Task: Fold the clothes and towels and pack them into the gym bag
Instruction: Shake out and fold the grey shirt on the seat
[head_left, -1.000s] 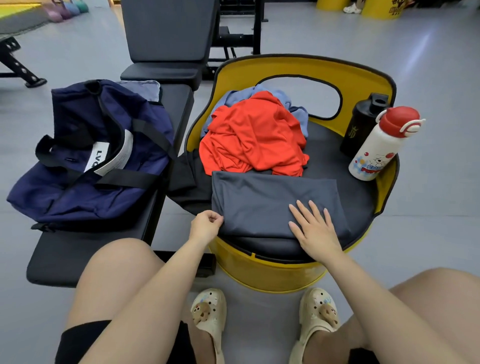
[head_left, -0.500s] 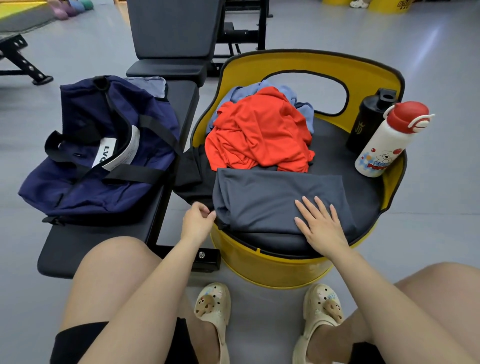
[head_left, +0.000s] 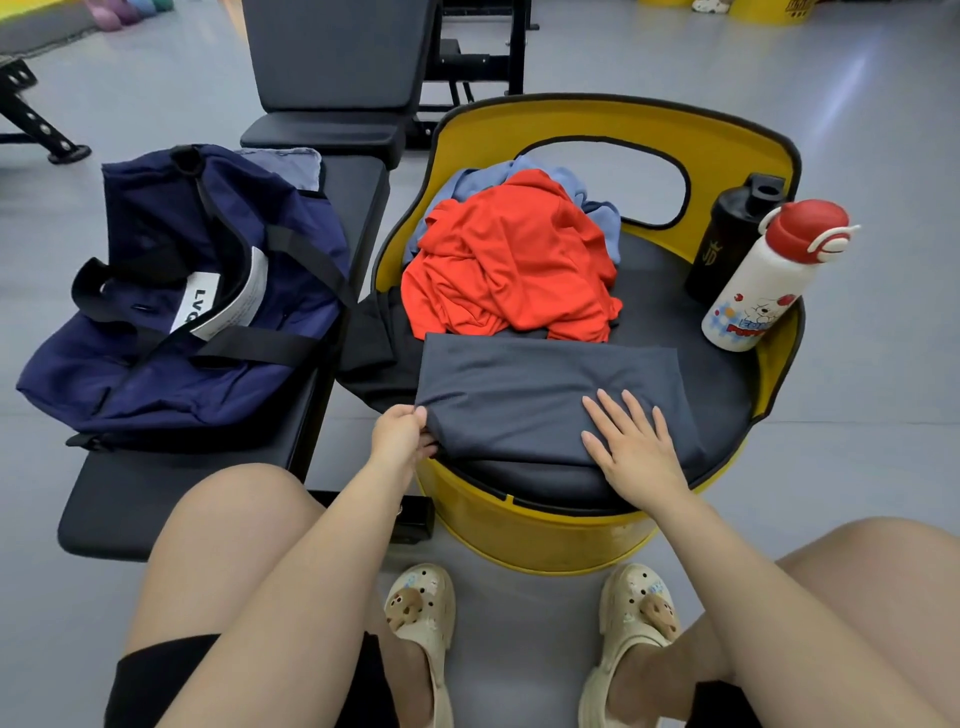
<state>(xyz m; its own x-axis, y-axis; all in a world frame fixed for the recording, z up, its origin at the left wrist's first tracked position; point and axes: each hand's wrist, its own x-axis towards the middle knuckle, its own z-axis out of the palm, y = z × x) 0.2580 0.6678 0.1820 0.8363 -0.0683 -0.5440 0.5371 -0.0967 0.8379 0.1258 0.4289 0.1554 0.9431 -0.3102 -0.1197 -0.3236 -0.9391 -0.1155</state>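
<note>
Both hands are on the folded dark grey garment (head_left: 550, 395) lying at the front of the yellow barrel-shaped seat (head_left: 613, 111) with its black cushion. The left hand (head_left: 397, 434) pinches the garment's near left corner between thumb and curled fingers; the right hand (head_left: 631, 449) lies flat and relaxed, fingers spread, pressing the garment's near right part. Behind the garment on the same seat sits a crumpled orange shirt (head_left: 511, 260), with a light blue cloth (head_left: 478, 182) bunched under and behind it and a black cloth (head_left: 371, 343) spilling over the seat's left edge. At the seat's right rim stand a black shaker bottle (head_left: 727, 239) and, touching it, a white cartoon-printed bottle with a red lid (head_left: 763, 280). Left of the seat, the navy fabric gym bag (head_left: 171, 291) lies unzipped on a black padded bench (head_left: 171, 488); I cannot tell what it contains. Compared with half a second ago, the left hand has closed on the corner it was only beside; the right hand stays put.
</note>
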